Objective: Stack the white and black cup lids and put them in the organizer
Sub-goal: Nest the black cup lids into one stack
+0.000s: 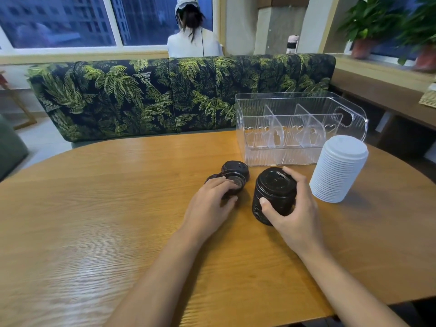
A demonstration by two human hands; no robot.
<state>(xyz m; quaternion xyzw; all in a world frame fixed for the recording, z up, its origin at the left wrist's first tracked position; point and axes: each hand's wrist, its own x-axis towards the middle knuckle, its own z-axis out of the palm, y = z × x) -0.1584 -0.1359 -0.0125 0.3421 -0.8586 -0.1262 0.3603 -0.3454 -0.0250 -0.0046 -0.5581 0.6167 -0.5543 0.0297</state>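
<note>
A tall stack of black lids (273, 192) stands on the wooden table (118, 208), and my right hand (292, 208) grips it from the right side, thumb in front. My left hand (210, 204) pinches an upturned loose black lid (236, 181) between fingers and thumb. Another loose black lid (236, 167) lies just behind it, and the edge of a third (210, 177) peeks out at the left. A tall stack of white lids (339, 168) stands to the right. The clear plastic organizer (295, 154) with dividers sits behind both stacks, with nothing in it.
A leaf-patterned sofa back (165, 95) runs along the table's far edge. A person (193, 41) sits beyond it, facing away. Potted plants (368, 27) stand on a ledge at the right. The table's curved edge falls away at the near right.
</note>
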